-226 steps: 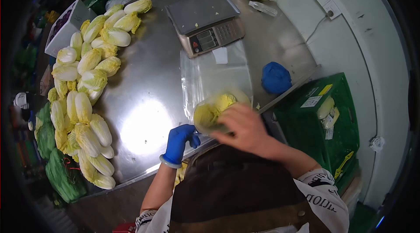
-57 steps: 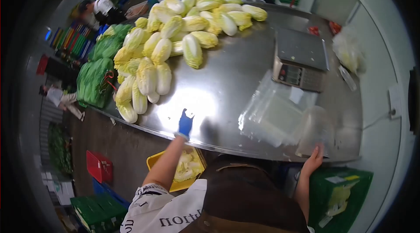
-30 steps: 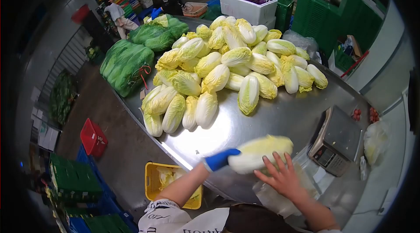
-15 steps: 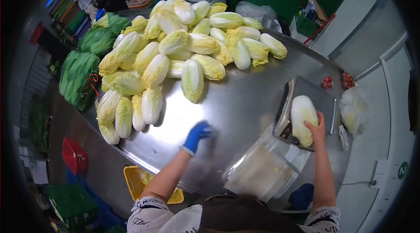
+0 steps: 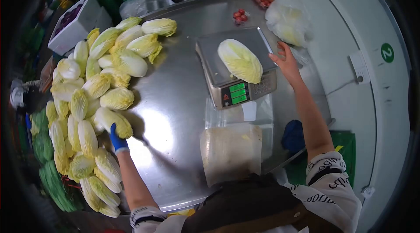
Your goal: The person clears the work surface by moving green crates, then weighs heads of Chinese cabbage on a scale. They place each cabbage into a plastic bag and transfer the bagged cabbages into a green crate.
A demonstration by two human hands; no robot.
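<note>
A pale napa cabbage (image 5: 240, 61) lies on the metal plate of a digital scale (image 5: 213, 93), whose green display is lit. Just right of it my bare right hand (image 5: 284, 60) is open, fingers apart and holding nothing. My left hand (image 5: 118, 140), in a blue glove, grips the leafy end of another napa cabbage (image 5: 113, 121) at the near edge of the pile; part of its fingers is hidden by the cabbage. Several more napa cabbages (image 5: 87, 139) are heaped across the left side of the steel table (image 5: 175, 73).
Clear plastic bags (image 5: 232, 145) lie in front of the scale. Red produce in packs (image 5: 240, 16) and a filled plastic bag (image 5: 286, 21) sit behind it. Green net sacks (image 5: 54, 185) border the pile at left. A white foam box (image 5: 83, 23) stands beyond, and a wall is at right.
My right hand has let go of the cabbage on the scale and moved slightly away. My left hand has reached to the pile and taken hold of a cabbage. The view has turned right.
</note>
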